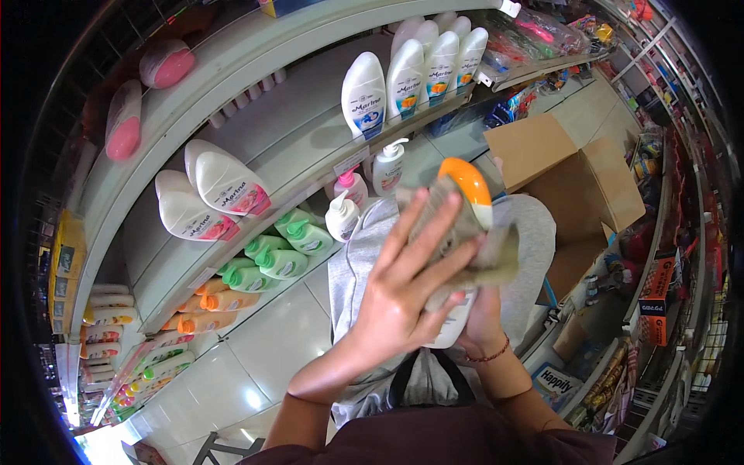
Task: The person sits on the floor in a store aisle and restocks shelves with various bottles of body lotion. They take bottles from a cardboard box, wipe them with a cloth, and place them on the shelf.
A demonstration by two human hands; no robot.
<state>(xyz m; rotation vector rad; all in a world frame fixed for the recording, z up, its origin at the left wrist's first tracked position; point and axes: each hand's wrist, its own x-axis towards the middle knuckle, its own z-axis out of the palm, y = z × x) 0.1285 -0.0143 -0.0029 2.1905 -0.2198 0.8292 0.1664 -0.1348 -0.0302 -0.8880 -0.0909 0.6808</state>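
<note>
Above the person's lap, my left hand (407,285) presses a greyish-beige cloth (444,226) against a white bottle with an orange cap (468,177). Part of the cloth is blurred. Beneath it, my right hand (485,319), with a braided bracelet at the wrist, holds the bottle by its lower white part; most of its fingers are hidden. White Marina bottles (365,99) stand on the shelf ahead, and others with pink labels (229,183) are farther left. A white pump bottle (343,216) is just left of the knee.
An open cardboard box (604,186) sits on the floor at the right. Green pump bottles (285,263) and orange pump bottles (229,300) line the lower shelf. Racks of packaged goods curve along the right, including a Happily pack (555,383). Tiled floor (267,331) shows at the left.
</note>
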